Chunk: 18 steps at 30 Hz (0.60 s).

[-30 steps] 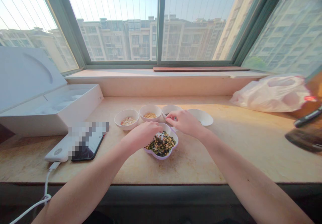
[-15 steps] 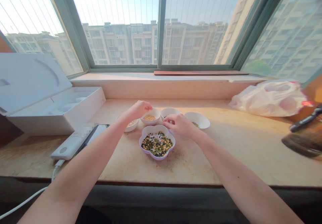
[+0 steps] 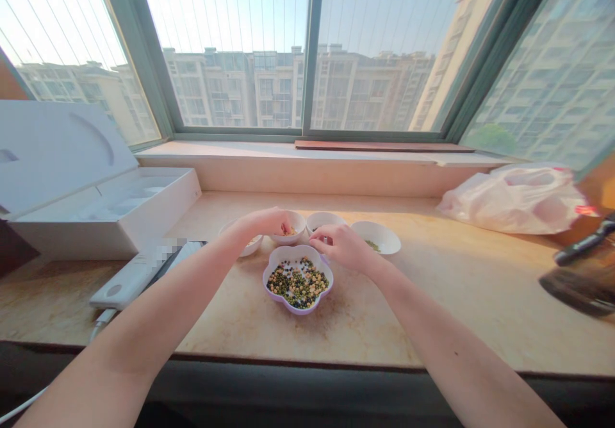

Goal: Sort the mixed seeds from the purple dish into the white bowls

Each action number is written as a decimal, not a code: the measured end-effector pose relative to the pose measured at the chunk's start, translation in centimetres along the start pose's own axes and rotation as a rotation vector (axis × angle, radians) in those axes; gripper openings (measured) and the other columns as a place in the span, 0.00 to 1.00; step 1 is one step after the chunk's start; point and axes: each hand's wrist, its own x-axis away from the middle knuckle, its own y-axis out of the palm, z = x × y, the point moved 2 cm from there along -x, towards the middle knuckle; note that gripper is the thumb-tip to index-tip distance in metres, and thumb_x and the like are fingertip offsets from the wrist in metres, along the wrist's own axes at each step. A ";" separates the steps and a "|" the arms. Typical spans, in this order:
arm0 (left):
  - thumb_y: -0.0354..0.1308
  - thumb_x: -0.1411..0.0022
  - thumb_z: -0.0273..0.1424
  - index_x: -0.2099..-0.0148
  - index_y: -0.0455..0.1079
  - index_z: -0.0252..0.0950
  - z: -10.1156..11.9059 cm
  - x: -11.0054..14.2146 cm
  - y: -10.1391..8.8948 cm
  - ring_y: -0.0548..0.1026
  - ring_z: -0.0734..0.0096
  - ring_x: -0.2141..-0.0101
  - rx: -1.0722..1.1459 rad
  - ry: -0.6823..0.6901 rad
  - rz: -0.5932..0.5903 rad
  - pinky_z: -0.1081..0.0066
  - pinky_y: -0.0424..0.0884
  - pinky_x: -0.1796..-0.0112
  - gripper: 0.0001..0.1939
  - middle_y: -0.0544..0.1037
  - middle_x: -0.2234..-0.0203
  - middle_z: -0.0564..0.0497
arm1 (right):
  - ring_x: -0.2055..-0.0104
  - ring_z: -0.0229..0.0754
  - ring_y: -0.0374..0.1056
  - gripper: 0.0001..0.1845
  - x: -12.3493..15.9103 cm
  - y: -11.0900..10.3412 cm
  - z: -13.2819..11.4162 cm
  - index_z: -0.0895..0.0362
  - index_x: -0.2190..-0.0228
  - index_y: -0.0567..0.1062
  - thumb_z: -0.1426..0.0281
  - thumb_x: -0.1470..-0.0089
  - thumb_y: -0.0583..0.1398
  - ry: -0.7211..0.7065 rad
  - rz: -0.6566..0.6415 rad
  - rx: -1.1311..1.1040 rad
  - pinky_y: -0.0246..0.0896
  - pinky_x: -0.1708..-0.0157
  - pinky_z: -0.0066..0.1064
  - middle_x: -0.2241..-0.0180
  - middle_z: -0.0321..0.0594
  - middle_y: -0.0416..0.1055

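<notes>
Narrowly bunched, the left hand hides most of a round white ceramic bowl; whether its fingers hold anything cannot be told. The right hand, also narrowly pinched, hangs just above a lilac flower-shaped bowl of mixed green, yellow and dark beans, and what its fingertips hold is too small to tell. Another white bowl sits half-hidden beneath the left wrist, a shallow white bowl lies right of the right hand, and a white power bank lies beside the left forearm.

Scalloped lilac bowl, mixed beans inside
</notes>
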 end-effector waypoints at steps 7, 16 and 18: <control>0.61 0.45 0.38 0.81 0.64 0.34 0.5 0.0 0.5 0.51 0.73 0.74 0.008 -0.040 -0.027 0.67 0.47 0.71 0.18 0.56 0.85 0.56 | 0.71 0.39 0.70 0.10 0.1 0.1 -0.1 0.56 0.67 0.83 0.69 0.39 0.61 -0.004 -0.005 -0.001 0.57 0.69 0.31 0.71 0.39 0.80; 0.60 0.46 0.38 0.82 0.58 0.36 1.0 0.1 0.1 0.49 0.73 0.76 -0.061 -0.097 -0.016 0.66 0.46 0.72 0.20 0.53 0.85 0.56 | 0.69 0.40 0.71 0.11 0.1 -0.1 -0.4 0.57 0.68 0.83 0.69 0.38 0.60 -0.014 -0.013 0.004 0.58 0.67 0.32 0.69 0.41 0.81; 0.60 0.46 0.37 0.82 0.60 0.36 1.1 0.1 0.1 0.50 0.73 0.77 -0.085 -0.116 -0.012 0.67 0.48 0.73 0.18 0.56 0.85 0.55 | 0.69 0.40 0.71 0.11 0.1 -0.1 -0.4 0.57 0.67 0.83 0.69 0.38 0.60 -0.010 -0.023 0.007 0.58 0.67 0.32 0.69 0.40 0.81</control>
